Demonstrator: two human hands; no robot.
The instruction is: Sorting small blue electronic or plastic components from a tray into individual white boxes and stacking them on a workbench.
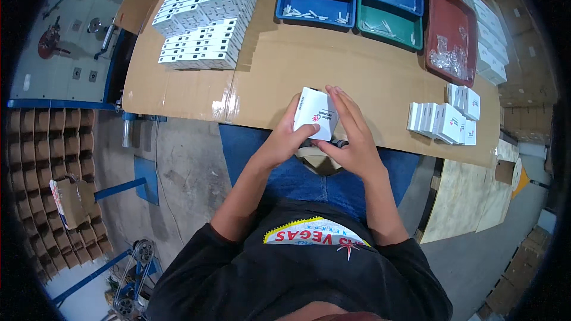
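One white box (316, 112) sits between left hand (283, 140) and right hand (358, 142).

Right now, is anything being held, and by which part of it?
The left grip holds a white box by its left side, thumb on the lower face. The right grip is at its right edge; whether it presses is unclear.
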